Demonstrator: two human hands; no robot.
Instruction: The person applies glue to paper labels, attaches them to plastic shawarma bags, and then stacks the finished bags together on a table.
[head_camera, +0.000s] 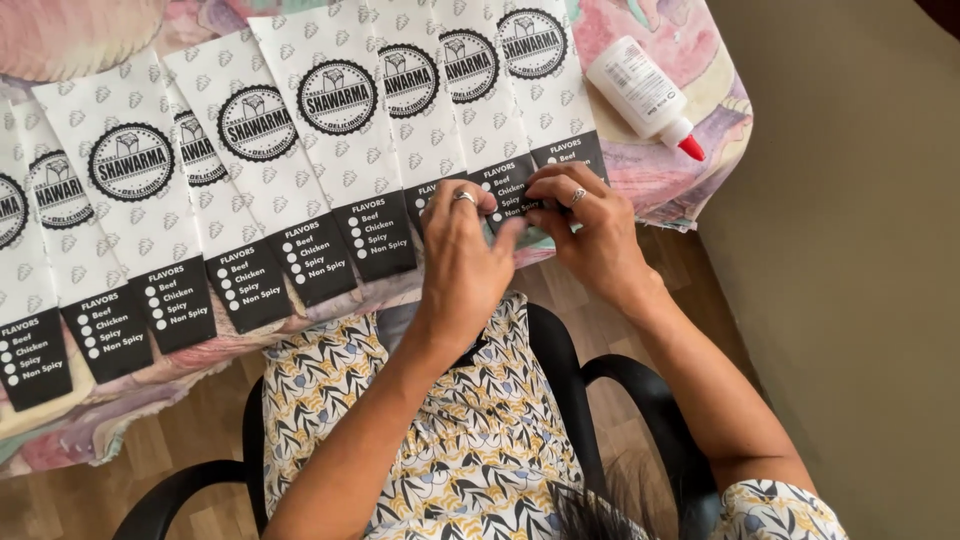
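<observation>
Already a long row of white paper sleeves (250, 170) lies fanned and overlapping across the table (660, 185), each with a round black emblem near the top and a black band of white checklist dots at its lower end. Judging by this, much of the laying-out looks done, while the sleeve at the right end (520, 110) is in hand. Both hands meet at its black lower edge: the left hand (462, 250) and right hand (590, 225) pinch it together, fingertips touching. A white glue bottle (645, 92) with a red tip lies just beside it, to the right.
</observation>
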